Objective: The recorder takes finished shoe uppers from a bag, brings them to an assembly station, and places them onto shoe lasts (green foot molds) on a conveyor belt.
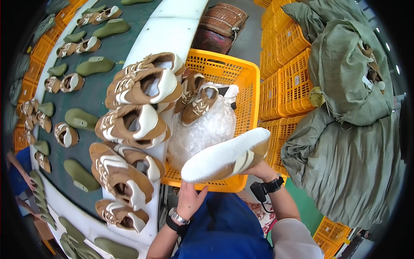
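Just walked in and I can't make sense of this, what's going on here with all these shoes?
A person holds a brown shoe sole-up over a yellow crate. The right hand grips it near the heel end; the left hand is open just under the toe. The crate holds clear plastic bags and two more brown shoes. More brown-and-white shoes are stacked along the white edge of a green conveyor, which carries more shoes and green shoe lasts.

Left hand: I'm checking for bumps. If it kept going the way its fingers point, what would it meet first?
The left hand points up toward the white sole of the shoe held by the right hand. It would likely meet that sole first, though depth is unclear.
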Motion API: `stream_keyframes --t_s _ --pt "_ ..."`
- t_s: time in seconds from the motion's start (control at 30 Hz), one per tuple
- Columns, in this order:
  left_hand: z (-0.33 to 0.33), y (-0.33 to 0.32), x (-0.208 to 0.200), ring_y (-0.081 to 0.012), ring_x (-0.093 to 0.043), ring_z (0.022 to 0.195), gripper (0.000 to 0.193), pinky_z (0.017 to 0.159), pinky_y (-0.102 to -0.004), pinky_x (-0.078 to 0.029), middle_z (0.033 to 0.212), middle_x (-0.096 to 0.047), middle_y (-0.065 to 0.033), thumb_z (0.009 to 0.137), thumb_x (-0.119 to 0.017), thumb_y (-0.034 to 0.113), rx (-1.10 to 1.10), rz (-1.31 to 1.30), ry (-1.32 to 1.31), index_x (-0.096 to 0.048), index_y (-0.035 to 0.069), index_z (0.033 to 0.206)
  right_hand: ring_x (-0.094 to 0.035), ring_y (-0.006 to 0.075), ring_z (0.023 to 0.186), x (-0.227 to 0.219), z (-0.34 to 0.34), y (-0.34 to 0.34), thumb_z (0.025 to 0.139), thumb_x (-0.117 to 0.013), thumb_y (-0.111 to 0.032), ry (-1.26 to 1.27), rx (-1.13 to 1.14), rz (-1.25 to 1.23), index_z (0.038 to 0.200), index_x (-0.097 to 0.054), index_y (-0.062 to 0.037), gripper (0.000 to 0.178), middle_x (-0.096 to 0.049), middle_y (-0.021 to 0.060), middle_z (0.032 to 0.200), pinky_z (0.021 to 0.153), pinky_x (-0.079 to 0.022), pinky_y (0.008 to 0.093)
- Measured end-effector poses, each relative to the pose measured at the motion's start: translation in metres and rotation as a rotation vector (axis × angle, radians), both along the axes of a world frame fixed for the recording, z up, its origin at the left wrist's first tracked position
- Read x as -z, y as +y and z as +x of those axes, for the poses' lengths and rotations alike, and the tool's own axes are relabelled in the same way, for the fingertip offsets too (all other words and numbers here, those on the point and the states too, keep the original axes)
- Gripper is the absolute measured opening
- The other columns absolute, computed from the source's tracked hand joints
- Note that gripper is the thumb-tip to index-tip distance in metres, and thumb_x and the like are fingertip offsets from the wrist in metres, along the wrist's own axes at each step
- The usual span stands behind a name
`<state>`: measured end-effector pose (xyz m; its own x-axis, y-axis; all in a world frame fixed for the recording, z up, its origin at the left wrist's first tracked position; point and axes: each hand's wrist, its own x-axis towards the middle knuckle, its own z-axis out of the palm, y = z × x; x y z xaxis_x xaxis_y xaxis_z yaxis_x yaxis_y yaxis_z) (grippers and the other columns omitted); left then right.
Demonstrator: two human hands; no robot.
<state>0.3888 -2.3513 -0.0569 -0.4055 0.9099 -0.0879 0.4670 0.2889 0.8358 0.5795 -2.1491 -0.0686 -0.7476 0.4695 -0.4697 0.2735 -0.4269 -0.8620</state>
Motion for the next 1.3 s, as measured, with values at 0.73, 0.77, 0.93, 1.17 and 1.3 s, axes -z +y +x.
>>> stream_keyframes --t_s 0.73,0.77,0.93,1.17,1.3 --pt "-0.102 -0.185 -0.137 -0.019 -0.057 0.102 0.044 0.09 -0.0342 -0.046 0.115 -0.058 -0.0092 0.092 -0.05 0.034 -0.937 0.914 -0.788 -0.048 0.0 0.12 -0.062 0.018 0.08 -0.188 -0.127 -0.169 0.069 -0.074 -0.011 0.423 -0.517 0.97 0.114 -0.06 -0.0114 0.048 -0.049 0.0131 0.125 0.069 -0.052 0.0271" --pt "-0.108 -0.205 -0.135 -0.0195 -0.057 0.102 0.045 0.091 -0.0346 -0.046 0.115 -0.058 -0.0092 0.092 -0.051 0.035 -0.953 0.923 -0.865 -0.048 0.0 0.12 -0.061 0.0174 0.08 -0.194 -0.137 -0.18 0.067 -0.075 -0.013 0.457 -0.557 1.192 0.113 -0.06 -0.0132 0.049 -0.049 0.0103 0.124 0.068 -0.052 0.0282" --pt "-0.112 -0.29 -0.14 -0.0204 -0.052 0.111 0.059 0.095 -0.0397 -0.043 0.125 -0.052 -0.0074 0.093 -0.037 0.052 -0.937 0.92 -1.047 -0.041 0.006 0.129 -0.06 0.0209 0.084 -0.175 -0.197 -0.241 0.065 -0.076 -0.019 0.706 -0.918 1.29 0.096 -0.059 -0.0132 0.036 -0.052 0.0049 0.108 0.065 -0.05 0.0327" --pt "-0.077 -0.351 -0.091 -0.0171 -0.056 0.096 0.041 0.079 -0.0353 -0.05 0.11 -0.053 -0.0049 0.085 -0.056 0.018 -1.142 0.682 -1.051 -0.042 0.009 0.122 -0.058 0.0313 0.093 -0.157 -0.245 -0.345 0.071 -0.071 -0.018 0.815 -0.973 1.103 0.11 -0.054 -0.0109 0.043 -0.05 0.0114 0.114 0.075 -0.049 0.0366" --pt "-0.18 -0.434 -0.081 -0.0156 -0.058 0.091 0.014 0.08 -0.0342 -0.05 0.093 -0.057 -0.0019 0.089 -0.052 0.023 -1.196 0.789 -0.923 -0.052 0.012 0.098 -0.057 0.0306 0.097 -0.151 -0.241 -0.323 0.074 -0.069 -0.016 0.677 -0.882 1.101 0.118 -0.052 -0.0103 0.047 -0.049 0.0132 0.12 0.079 -0.049 0.0354"
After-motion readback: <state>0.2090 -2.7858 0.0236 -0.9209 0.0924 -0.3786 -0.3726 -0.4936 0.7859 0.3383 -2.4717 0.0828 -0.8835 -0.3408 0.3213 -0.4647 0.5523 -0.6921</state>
